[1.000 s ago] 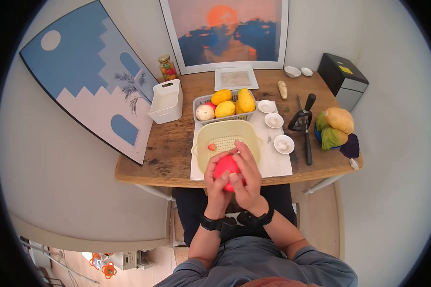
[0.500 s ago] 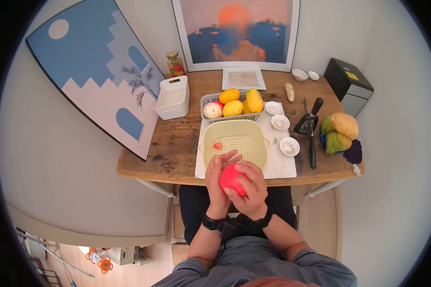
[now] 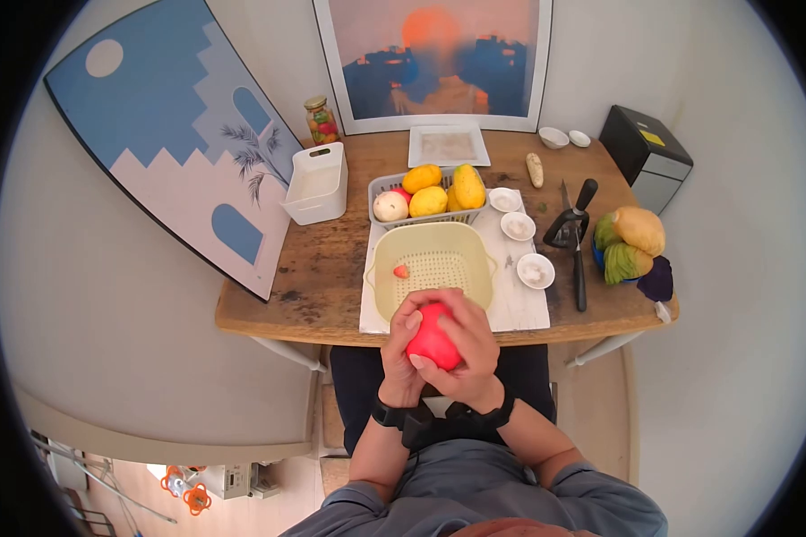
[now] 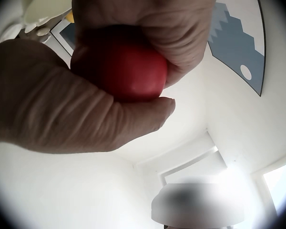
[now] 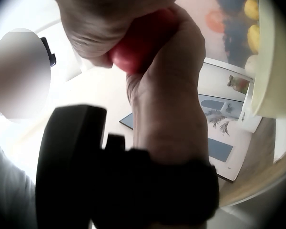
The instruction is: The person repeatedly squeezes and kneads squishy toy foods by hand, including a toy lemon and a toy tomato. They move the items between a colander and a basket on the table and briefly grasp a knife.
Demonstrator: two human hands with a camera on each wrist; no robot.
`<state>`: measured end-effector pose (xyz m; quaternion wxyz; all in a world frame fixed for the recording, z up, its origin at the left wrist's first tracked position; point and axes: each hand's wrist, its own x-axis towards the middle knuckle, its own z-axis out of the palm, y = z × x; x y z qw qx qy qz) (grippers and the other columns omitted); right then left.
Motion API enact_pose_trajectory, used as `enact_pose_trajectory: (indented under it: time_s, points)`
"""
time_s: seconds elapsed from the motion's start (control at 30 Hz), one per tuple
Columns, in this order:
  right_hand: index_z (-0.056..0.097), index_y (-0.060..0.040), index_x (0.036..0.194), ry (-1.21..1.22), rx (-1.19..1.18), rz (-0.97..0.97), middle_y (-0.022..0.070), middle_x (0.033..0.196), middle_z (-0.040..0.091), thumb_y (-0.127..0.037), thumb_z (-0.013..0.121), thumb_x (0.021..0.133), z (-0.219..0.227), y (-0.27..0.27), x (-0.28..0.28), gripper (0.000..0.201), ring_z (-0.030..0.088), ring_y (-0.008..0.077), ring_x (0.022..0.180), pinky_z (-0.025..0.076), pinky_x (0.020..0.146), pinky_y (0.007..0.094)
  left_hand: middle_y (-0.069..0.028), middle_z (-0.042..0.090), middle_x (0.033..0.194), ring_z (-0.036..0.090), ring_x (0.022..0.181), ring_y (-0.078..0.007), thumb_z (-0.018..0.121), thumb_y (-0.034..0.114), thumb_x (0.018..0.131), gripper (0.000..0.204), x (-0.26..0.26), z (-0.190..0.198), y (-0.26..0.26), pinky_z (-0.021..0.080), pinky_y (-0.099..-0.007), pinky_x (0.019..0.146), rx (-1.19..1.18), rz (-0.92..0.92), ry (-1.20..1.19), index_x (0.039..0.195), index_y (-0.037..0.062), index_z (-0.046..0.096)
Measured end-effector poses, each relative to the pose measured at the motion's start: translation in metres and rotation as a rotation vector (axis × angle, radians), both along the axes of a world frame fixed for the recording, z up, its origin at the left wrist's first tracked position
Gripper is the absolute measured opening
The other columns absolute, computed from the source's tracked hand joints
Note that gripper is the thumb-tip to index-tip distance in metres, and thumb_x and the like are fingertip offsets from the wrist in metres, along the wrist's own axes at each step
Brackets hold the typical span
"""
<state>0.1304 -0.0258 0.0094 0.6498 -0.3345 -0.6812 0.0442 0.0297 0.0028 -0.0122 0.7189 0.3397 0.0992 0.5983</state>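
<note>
A smooth, round red ball-shaped thing (image 3: 433, 338) is held between both hands, in front of the table's near edge. My left hand (image 3: 399, 362) curls round its left side, thumb along it, as the left wrist view also shows. From the right, my right hand (image 3: 476, 353) wraps its fingers over the top, its thumb near the underside. Just beyond the hands sits a pale yellow colander (image 3: 434, 227), with a small strawberry-like red piece (image 3: 401, 271) on its perforated floor. The hands overlap the colander's near edge in the head view.
Behind the colander, a grey basket (image 3: 461, 216) holds yellow fruits and a white round one. Small white bowls (image 3: 535, 270) line the white mat (image 3: 521, 310). Farther right lie black-handled tools (image 3: 579, 277) and a pile of vegetables (image 3: 638, 231). A white bin (image 3: 318, 201) stands left.
The red ball has turned in the hands, and a dark spot on it has gone from view. The fingers have shifted over it; the right hand's now cover more of its top.
</note>
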Motion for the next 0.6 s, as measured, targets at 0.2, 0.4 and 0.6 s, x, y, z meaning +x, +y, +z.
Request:
enact_pose_trajectory:
  time_s: [0.2, 0.4, 0.6]
  points:
    - [0.035, -0.0004, 0.137, 0.316, -0.207, 0.332, 0.0275, 0.138, 0.039, -0.028, 0.082, 0.071, -0.022, 0.004, -0.014, 0.085, 0.046, 0.0374, 0.124, 0.039, 0.102, 0.0435, -0.0230, 0.041, 0.139, 0.038, 0.131, -0.0310, 0.061, 0.027, 0.080, 0.058, -0.008, 0.025, 0.001, 0.025, -0.0415, 0.112, 0.234, 0.153, 0.049, 0.129, 0.0001, 0.045]
    - [0.047, -0.0005, 0.122, 0.107, -0.045, -0.015, 0.0244, 0.129, 0.044, -0.024, 0.084, 0.067, -0.028, 0.002, -0.013, 0.071, 0.049, 0.0393, 0.117, 0.042, 0.098, 0.0472, -0.0169, 0.046, 0.135, 0.044, 0.126, -0.0268, 0.051, 0.028, 0.091, 0.048, -0.002, 0.026, -0.006, 0.031, -0.0375, 0.109, 0.200, 0.152, 0.208, 0.131, 0.0020, 0.045]
    - [0.061, -0.0060, 0.102, -0.177, 0.261, -0.086, 0.0190, 0.117, 0.055, -0.020, 0.081, 0.066, -0.009, 0.021, 0.013, 0.043, 0.057, 0.0374, 0.103, 0.048, 0.087, 0.0483, -0.0171, 0.047, 0.133, 0.047, 0.122, -0.0245, 0.045, 0.031, 0.095, 0.047, 0.001, 0.016, -0.011, 0.037, -0.0352, 0.105, -0.244, -0.067, 0.087, 0.131, 0.0005, 0.044]
